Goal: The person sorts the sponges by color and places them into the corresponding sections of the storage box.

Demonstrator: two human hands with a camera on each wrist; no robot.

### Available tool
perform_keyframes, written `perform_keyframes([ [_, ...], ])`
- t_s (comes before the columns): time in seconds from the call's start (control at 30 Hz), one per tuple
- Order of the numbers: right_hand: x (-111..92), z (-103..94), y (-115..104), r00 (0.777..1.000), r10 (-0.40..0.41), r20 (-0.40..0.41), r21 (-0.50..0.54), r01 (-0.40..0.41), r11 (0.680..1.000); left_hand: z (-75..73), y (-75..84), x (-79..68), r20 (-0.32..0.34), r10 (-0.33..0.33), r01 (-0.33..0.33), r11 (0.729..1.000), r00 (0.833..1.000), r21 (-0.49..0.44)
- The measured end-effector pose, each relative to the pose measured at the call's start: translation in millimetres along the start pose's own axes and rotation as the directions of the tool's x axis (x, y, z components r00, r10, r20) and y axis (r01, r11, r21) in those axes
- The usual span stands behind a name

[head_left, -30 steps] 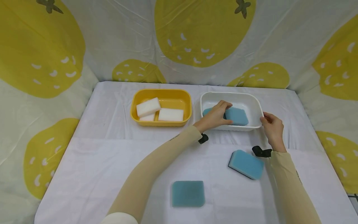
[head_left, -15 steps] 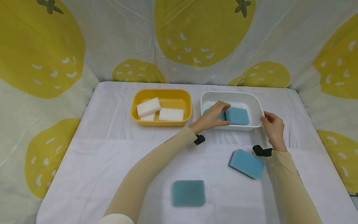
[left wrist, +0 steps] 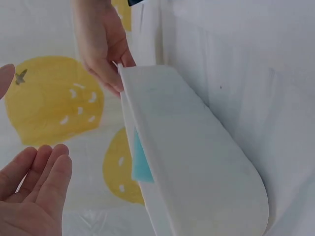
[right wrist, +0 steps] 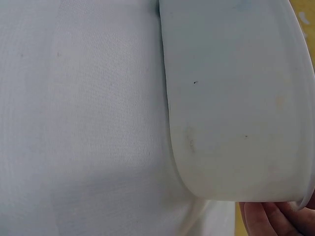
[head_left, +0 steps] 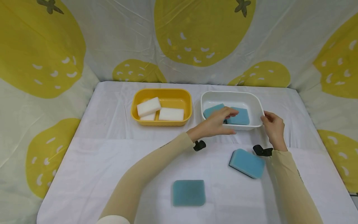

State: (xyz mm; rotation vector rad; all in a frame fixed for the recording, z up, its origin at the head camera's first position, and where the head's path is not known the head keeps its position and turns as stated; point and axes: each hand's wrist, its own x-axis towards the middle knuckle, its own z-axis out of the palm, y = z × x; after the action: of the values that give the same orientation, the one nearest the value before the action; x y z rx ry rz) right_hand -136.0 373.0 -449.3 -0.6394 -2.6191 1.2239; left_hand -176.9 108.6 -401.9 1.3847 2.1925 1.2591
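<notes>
The white plastic tub point(head_left: 255, 109) stands at the back right, with two blue sponges lying inside: one sponge point(head_left: 213, 109) at the left, slightly tilted, and another sponge point(head_left: 242, 116) beside it. Over the tub's front rim is my left hand point(head_left: 213, 123), thumb spread away from the fingers and nothing held; it partly covers both sponges. In the left wrist view, that hand's fingers point(left wrist: 42, 177) are extended beside the tub. My right hand point(head_left: 274, 128) pinches the tub's right rim between thumb and fingers. Its fingers point(right wrist: 268, 219) show under the tub's end in the right wrist view.
Nearer the front, a blue sponge point(head_left: 247, 163) with a dark underside lies by the right forearm, and another blue sponge point(head_left: 188, 193) lies front centre. A yellow tub point(head_left: 160, 123) with white sponges point(head_left: 171, 114) stands left of the white one. Patterned cloth hangs behind.
My left hand has drawn back from the sponges toward the tub's front rim, its thumb and fingers spreading wider. More of the left sponge shows. The right hand stays at the rim.
</notes>
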Motion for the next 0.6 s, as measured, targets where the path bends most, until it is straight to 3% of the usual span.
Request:
perform_keyframes([
  [0.2, 0.5, -0.1, 0.0, 1.000, 0.017, 0.002, 0.005, -0.017, 1.000, 12.9, 9.1, -7.6, 0.083, 0.029, -0.030, 1.000, 0.996, 0.007],
  [0.37, 0.1, 0.1, -0.2, 1.000, 0.020, 0.000, 0.010, -0.020, 1.000, 19.9, 11.4, -12.1, 0.112, 0.041, -0.045, 0.998, 0.993, 0.031],
  [0.6, -0.1, 0.4, 0.5, 1.000, 0.005, 0.000, 0.014, -0.005, 1.000, 29.4, 6.5, -17.2, 0.182, 0.011, -0.012, 1.000, 0.983, 0.008],
])
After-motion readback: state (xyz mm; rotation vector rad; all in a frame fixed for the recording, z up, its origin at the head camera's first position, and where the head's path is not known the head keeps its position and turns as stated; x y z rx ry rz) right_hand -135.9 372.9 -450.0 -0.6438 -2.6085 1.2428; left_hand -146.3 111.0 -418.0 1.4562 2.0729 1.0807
